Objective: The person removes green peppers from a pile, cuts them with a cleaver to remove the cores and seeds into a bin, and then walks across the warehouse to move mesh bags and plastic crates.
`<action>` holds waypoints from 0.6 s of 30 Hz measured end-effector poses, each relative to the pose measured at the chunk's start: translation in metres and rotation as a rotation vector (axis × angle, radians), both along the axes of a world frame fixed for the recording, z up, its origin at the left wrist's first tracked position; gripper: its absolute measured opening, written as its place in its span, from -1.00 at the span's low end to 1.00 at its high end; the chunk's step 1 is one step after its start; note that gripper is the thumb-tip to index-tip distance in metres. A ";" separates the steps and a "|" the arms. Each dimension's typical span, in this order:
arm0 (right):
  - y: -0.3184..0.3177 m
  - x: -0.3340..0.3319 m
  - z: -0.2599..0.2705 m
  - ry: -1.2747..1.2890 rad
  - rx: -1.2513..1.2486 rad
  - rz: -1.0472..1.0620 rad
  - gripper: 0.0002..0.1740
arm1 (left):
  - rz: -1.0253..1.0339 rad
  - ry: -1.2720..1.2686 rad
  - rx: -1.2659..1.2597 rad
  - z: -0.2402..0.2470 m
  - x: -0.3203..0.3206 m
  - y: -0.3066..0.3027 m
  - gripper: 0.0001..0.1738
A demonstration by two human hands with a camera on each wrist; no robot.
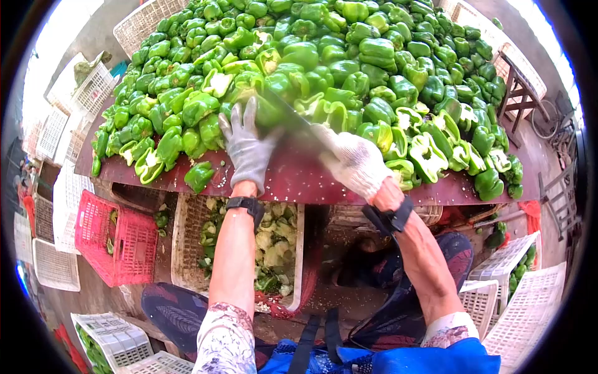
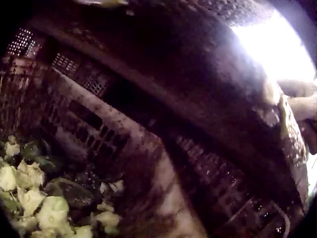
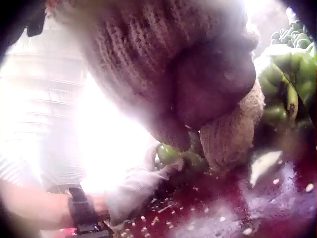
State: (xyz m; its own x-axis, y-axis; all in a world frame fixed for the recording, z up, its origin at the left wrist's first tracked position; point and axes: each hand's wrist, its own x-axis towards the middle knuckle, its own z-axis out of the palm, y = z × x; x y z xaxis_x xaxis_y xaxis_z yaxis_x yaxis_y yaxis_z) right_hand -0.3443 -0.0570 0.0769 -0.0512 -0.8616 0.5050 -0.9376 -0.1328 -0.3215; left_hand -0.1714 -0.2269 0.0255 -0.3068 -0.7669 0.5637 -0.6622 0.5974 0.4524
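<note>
My left hand (image 1: 250, 149), in a grey glove, holds a green bell pepper (image 3: 169, 154) just above the near edge of the red tabletop (image 1: 293, 177). In the head view its fingers are spread along the side of the pepper, which is blurred. A white knit glove covers my right hand (image 1: 356, 163), its fingers curled round the handle of a knife (image 1: 288, 113). The dark blade points up and left, overlapping the pepper in the head view. From the right wrist, the knife's dark handle end (image 3: 213, 84) shows inside the curled fingers.
A large heap of green peppers (image 1: 374, 56) covers the table, with cut-open ones (image 1: 428, 156) along its near side. Below the edge stands a crate (image 1: 187, 249) of pale pepper cores (image 1: 274, 243). A pink crate (image 1: 134, 246) is left of it. White crates (image 1: 529, 311) stand right.
</note>
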 end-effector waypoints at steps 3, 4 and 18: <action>0.028 -0.001 0.036 -0.178 0.165 0.040 -0.43 | -0.048 -0.073 0.032 0.008 0.007 0.000 0.10; 0.038 -0.001 0.052 -0.190 0.214 -0.005 -0.42 | -0.060 -0.110 0.059 0.018 0.008 0.003 0.09; 0.132 -0.058 0.063 -1.000 -0.143 -0.489 -0.23 | -0.410 -0.614 0.045 0.108 -0.196 -0.168 -0.07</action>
State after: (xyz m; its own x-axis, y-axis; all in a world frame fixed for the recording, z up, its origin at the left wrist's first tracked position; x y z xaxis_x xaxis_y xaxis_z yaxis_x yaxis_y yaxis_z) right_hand -0.4023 0.0751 0.1399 -0.8060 -0.5751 0.1399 -0.2275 0.0828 -0.9702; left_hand -0.3670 -0.3954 0.1338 -0.8240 -0.5407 0.1692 -0.5311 0.8412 0.1019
